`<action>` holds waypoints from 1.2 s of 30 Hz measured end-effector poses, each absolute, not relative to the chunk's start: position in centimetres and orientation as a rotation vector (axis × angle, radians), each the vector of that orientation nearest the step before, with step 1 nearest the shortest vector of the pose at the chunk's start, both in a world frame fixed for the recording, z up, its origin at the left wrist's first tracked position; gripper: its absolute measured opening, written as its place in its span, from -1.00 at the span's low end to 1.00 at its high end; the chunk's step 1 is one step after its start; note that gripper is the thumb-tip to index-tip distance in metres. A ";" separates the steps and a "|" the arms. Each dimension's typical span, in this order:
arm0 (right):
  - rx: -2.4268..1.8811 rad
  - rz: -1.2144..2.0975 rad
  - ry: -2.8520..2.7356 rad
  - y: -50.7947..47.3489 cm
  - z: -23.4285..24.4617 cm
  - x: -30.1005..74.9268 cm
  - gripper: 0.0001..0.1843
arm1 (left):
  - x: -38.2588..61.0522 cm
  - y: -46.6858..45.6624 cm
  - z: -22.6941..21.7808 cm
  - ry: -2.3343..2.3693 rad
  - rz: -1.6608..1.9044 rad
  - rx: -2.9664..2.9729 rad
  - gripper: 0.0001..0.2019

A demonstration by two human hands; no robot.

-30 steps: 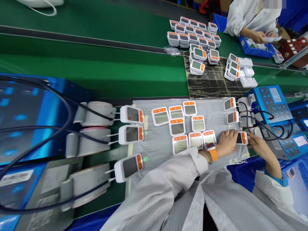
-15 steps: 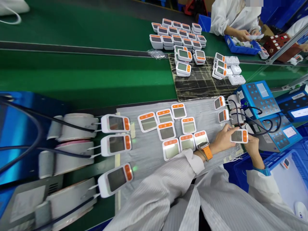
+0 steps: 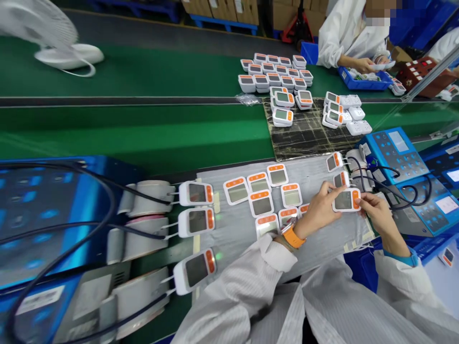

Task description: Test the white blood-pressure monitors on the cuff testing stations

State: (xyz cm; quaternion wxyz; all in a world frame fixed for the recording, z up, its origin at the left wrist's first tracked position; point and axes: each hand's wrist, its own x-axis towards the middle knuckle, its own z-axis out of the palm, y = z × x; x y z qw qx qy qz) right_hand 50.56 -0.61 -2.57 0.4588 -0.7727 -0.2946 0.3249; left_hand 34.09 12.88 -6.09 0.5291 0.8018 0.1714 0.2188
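Note:
Both my hands hold one white monitor unit with an orange end [image 3: 346,200] a little above the grey mat [image 3: 315,174]. My left hand [image 3: 318,209], with an orange watch on its wrist, grips the unit's left edge. My right hand [image 3: 376,215] pinches its right, orange end. Two like units [image 3: 334,161] sit just behind, joined by tubes to white cuffs [image 3: 360,168]. Several more units [image 3: 261,193] lie face up on the mat to the left of my left hand.
Three units [image 3: 196,221] on cuffs stand at the left by a blue machine [image 3: 43,210]. Blue test consoles [image 3: 398,153] with black cables are at the right. Stacks of units [image 3: 276,76] lie on the green belt [image 3: 143,129]. A person in white works at a blue tray [image 3: 362,79].
The unit has come up off the mat by the right-hand cuffs and now sits raised between both hands. The camera has tilted up a little.

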 end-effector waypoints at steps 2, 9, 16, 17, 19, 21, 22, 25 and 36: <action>-1.839 0.877 -0.900 1.7 -2.0 49.5 -0.40 | 32.6 14.5 -5.5 0.466 0.573 1.904 -0.19; -1.711 0.503 -1.930 14.4 -2.5 46.2 -0.22 | 26.6 20.8 -6.7 0.714 0.893 1.831 -0.15; -2.150 0.065 -1.574 34.1 -3.9 50.1 -0.16 | 23.1 22.1 -10.8 1.334 1.028 1.982 -0.49; -2.218 0.045 -1.540 36.0 -3.9 50.6 -0.17 | 23.1 21.8 -11.1 1.349 0.950 2.062 -0.51; -2.273 0.066 -1.597 38.7 -4.0 51.1 -0.23 | 23.2 21.4 -11.3 1.356 0.837 2.203 -0.48; -2.251 0.108 -1.712 40.1 -4.2 50.8 -0.35 | 23.4 21.2 -11.3 1.363 0.788 2.287 -0.44; -2.244 0.115 -1.742 40.4 -4.4 50.5 -0.40 | 23.5 21.3 -11.2 1.368 0.774 2.305 -0.45; -2.266 0.035 -1.667 39.2 -4.6 49.8 -0.41 | 23.4 21.6 -10.7 1.378 0.742 2.302 -0.51; -2.667 -0.236 -1.285 8.8 -4.3 55.6 -0.30 | 23.5 21.7 -9.5 1.365 0.550 2.249 -0.53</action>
